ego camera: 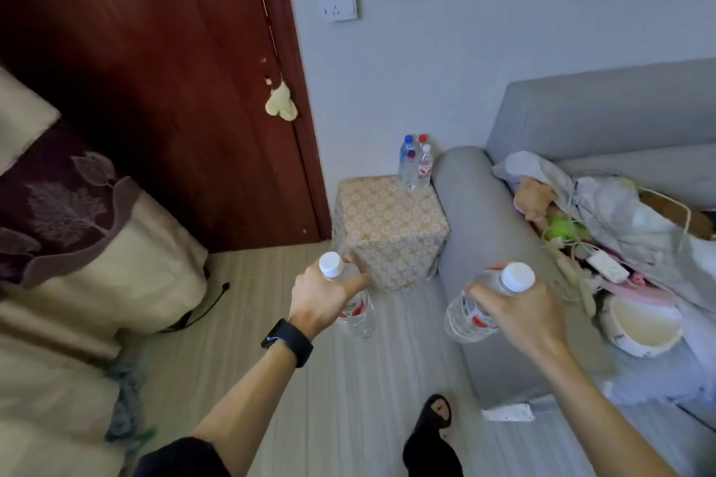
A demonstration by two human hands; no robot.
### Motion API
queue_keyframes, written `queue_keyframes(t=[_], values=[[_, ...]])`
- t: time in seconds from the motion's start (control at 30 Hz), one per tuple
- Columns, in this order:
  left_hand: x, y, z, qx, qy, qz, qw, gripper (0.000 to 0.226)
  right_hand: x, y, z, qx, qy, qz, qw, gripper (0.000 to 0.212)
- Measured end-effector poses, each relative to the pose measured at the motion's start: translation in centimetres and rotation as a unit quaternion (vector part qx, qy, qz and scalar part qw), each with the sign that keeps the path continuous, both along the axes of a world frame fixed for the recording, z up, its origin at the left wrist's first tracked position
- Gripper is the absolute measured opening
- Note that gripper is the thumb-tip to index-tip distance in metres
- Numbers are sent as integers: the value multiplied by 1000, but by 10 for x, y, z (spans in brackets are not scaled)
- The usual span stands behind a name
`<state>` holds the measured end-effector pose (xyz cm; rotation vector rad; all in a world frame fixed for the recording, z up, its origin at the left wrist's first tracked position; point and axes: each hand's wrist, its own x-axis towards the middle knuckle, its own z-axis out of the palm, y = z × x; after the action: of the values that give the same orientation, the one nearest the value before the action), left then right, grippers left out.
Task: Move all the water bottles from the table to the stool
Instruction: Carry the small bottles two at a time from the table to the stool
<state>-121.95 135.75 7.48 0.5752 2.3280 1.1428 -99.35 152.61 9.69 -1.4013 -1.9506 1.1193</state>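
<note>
My left hand (pixel 323 296) grips a clear water bottle (pixel 356 312) with a white cap and red label by its neck, held upright above the floor. My right hand (pixel 519 306) grips a second such bottle (pixel 470 316), tilted, over the sofa arm. Ahead stands a cube stool (pixel 387 228) covered in patterned beige fabric. Several bottles (pixel 415 163) with blue, red and white caps stand on its far right corner by the wall. The rest of its top is bare. Both hands are short of the stool's near edge.
A grey sofa (pixel 484 213) flanks the stool on the right, with bags, cables and a round white container (pixel 639 325) on its seat. A dark red door (pixel 174 89) is at left, a draped bed or cushion (pixel 97 244) nearer. My black-slippered foot (pixel 434 422) is on the floor.
</note>
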Motion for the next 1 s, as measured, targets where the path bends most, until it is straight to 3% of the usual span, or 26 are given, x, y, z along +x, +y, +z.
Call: queue_keyframes(t=[0.13,0.27,0.43,0.6,0.9,1.0], values=[[-39,78,-19,0,0,-3,1000,41,-42,69,-18,-26,-3,3,1000,30],[-72,158,-32,-7,-15,1,1000,48,-76,139,-36,-38,8,0,999,42],[-97,239,-57,3,-72,20,997,44,-123,222,-57,-61,-49,44,996,35],[-132,302,-93,-33,-108,15,993,48,-175,288,-78,-66,-97,64,991,44],[-218,406,-156,-97,-166,-62,979,40,-274,368,-126,-151,-104,67,981,28],[-243,439,-170,-115,-201,-73,970,37,-300,393,-145,-212,-115,53,969,33]])
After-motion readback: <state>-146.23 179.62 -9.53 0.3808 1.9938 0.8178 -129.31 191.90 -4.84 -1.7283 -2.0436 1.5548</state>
